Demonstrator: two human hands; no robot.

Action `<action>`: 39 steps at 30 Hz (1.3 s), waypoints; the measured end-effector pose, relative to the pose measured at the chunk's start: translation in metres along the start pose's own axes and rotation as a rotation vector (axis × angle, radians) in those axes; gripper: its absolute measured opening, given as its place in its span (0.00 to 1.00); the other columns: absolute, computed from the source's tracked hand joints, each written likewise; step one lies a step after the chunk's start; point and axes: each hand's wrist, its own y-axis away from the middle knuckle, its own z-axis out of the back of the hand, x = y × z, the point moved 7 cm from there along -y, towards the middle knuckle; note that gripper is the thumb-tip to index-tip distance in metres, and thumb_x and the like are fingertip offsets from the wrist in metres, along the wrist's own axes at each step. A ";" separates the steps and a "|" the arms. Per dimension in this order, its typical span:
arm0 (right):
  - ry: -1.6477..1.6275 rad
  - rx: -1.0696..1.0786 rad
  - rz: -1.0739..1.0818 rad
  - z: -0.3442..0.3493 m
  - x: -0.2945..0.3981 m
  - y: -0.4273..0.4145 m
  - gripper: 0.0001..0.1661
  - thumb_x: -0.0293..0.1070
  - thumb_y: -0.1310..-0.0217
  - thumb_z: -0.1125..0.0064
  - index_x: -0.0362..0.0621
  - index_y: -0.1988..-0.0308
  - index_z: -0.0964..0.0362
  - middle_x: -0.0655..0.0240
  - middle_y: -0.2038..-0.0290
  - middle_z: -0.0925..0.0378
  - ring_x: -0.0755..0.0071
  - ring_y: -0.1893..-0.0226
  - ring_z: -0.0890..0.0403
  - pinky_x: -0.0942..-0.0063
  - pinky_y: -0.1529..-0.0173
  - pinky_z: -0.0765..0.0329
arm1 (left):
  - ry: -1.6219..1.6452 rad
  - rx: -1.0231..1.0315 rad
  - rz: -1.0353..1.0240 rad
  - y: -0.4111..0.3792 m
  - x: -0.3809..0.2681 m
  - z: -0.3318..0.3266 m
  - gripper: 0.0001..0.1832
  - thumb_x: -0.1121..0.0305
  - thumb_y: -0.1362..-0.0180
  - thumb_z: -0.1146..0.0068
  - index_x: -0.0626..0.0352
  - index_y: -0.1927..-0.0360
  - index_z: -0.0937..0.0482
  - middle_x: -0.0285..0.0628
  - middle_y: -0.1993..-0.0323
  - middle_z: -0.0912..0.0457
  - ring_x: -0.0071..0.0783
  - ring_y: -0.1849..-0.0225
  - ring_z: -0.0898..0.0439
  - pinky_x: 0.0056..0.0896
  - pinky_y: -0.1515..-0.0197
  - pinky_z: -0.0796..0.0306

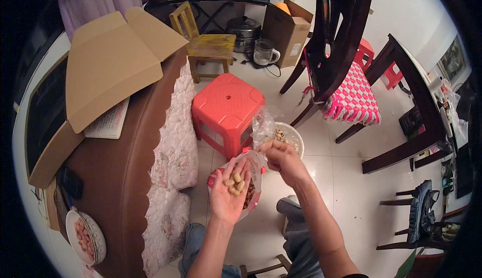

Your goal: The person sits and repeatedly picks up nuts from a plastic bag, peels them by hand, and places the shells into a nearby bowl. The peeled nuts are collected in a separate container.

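My left hand point(229, 199) lies palm up with several unshelled peanuts point(235, 184) resting on it. Under and behind it stands an opened red and white bag point(260, 191) with more peanuts inside. My right hand point(280, 159), its fingers curled, is above the bag's right side, near a white bin point(296, 135) that holds peanut shells point(280, 135). Whether the right fingers hold anything cannot be made out. A clear plastic bag point(265, 122) hangs over the bin's left rim. At the lower left, a patterned bowl point(98, 242) contains shelled pink peanuts point(83, 240).
A red plastic stool point(228, 99) stands just beyond the bag. On the left is a brown leather sofa point(124, 172) with an open cardboard box point(113, 59). Farther off are a small wooden chair point(212, 46), a glass kettle point(263, 54) and a dark wooden chair point(335, 52).
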 end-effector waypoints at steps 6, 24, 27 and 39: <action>0.545 0.106 0.301 -0.044 0.010 0.025 0.09 0.31 0.45 0.34 0.40 0.63 0.19 0.77 0.79 0.29 0.88 0.79 0.37 0.80 0.75 0.38 | -0.066 0.021 -0.003 0.000 -0.002 0.002 0.29 0.53 0.28 0.70 0.63 0.32 0.45 0.48 0.33 0.37 0.37 0.33 0.37 0.39 0.33 0.41; 0.566 -0.012 0.181 -0.039 0.009 0.031 0.10 0.28 0.52 0.32 0.38 0.68 0.25 0.84 0.82 0.41 0.90 0.81 0.45 0.85 0.76 0.48 | -0.451 -0.336 -0.032 0.013 -0.011 0.011 0.13 0.57 0.32 0.52 0.54 0.56 0.24 0.29 0.67 0.25 0.14 0.68 0.29 0.18 0.63 0.34; 0.716 0.000 0.309 -0.047 0.023 0.040 0.11 0.28 0.54 0.32 0.39 0.68 0.25 0.84 0.82 0.43 0.89 0.81 0.46 0.84 0.77 0.48 | -0.674 -0.278 -0.005 0.016 -0.015 0.004 0.12 0.54 0.34 0.49 0.50 0.62 0.24 0.24 0.76 0.32 0.10 0.79 0.37 0.14 0.77 0.45; 0.375 0.141 0.217 -0.042 0.005 0.030 0.14 0.28 0.46 0.32 0.37 0.58 0.20 0.79 0.77 0.27 0.87 0.76 0.31 0.84 0.69 0.33 | -0.601 -0.082 -0.003 0.017 -0.015 -0.010 0.11 0.57 0.32 0.51 0.51 0.65 0.26 0.20 0.83 0.46 0.08 0.85 0.48 0.13 0.85 0.53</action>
